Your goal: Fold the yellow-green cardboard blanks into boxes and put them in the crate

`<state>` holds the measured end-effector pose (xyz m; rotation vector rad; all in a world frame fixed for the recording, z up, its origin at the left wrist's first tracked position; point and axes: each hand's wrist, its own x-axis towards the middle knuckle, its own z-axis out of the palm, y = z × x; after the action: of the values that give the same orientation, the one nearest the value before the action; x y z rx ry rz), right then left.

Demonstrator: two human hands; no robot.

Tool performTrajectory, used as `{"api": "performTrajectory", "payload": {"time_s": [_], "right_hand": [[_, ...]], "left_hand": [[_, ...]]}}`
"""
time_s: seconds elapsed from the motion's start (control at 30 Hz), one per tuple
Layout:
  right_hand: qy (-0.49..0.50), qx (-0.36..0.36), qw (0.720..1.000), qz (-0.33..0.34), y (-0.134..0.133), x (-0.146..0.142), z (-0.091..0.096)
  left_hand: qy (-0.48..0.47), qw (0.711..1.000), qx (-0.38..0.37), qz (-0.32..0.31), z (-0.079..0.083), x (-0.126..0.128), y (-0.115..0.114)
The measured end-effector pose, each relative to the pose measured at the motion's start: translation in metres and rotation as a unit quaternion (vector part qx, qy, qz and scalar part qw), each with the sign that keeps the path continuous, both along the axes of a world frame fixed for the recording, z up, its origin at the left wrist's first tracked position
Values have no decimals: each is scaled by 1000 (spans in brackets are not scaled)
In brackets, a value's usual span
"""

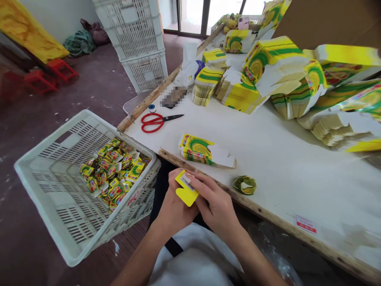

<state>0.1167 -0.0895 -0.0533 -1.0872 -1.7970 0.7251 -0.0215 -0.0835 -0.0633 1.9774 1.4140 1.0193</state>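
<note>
From where I stand, the white tabletop (pixel 274 163) has rough wooden edging (pixel 268 216) and the floor (pixel 116 81) is dark, flecked with scraps; glass doors (pixel 218 18) let in daylight at the far end; carton bundles (pixel 242 95) crowd the table, too overlapped to count; one separate carton stack (pixel 199 149) lies near the edge, one green ring-shaped piece (pixel 244 185) beyond it, one pair of red-handled scissors (pixel 153 122) to its left; two red stools (pixel 63 70) show clearly; at least two pale crates (pixel 143 73) stand stacked; one open crate (pixel 38 174) holds dozens of small packets (pixel 114 171); one yellow box (pixel 189 198) sits between the person's hands at the table's near edge, the right hand (pixel 216 198) pinching it, the left hand (pixel 177 206) curled round it, fingertips partly hidden.
</note>
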Motion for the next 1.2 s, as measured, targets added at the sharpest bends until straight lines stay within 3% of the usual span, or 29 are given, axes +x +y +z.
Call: {"api": "performTrajectory", "payload": {"time_s": [0.07, 0.13, 0.23, 0.33, 0.43, 0.67, 0.83, 1.0, 1.2], "right_hand": [[59, 13, 996, -71, 5, 2, -4], [105, 4, 982, -154, 9, 4, -7], [111, 3, 972, -205, 9, 6, -12], [90, 23, 980, -176, 7, 9, -15], [77, 15, 986, -145, 6, 13, -15], [-8, 50, 997, -56, 12, 18, -20], [-60, 55, 995, -57, 11, 17, -26], [-61, 60, 996, -20, 15, 25, -25], [-26, 35, 998, 49, 17, 33, -24]], "left_hand": [[-40, 992, -16, 119, -2, 1, -2], [-76, 976, -70, 190, 1, -1, -2], [-201, 946, -186, 175, 9, -3, -2], [-338, 898, -223, 171, 16, -4, -1], [-383, 879, -216, 184, 21, -7, 1], [-416, 865, -224, 168, 26, -9, 5], [-397, 877, -207, 177, 22, -8, 7], [-417, 859, -243, 170, 22, -10, 10], [-434, 850, -235, 185, 17, -9, 9]]}}
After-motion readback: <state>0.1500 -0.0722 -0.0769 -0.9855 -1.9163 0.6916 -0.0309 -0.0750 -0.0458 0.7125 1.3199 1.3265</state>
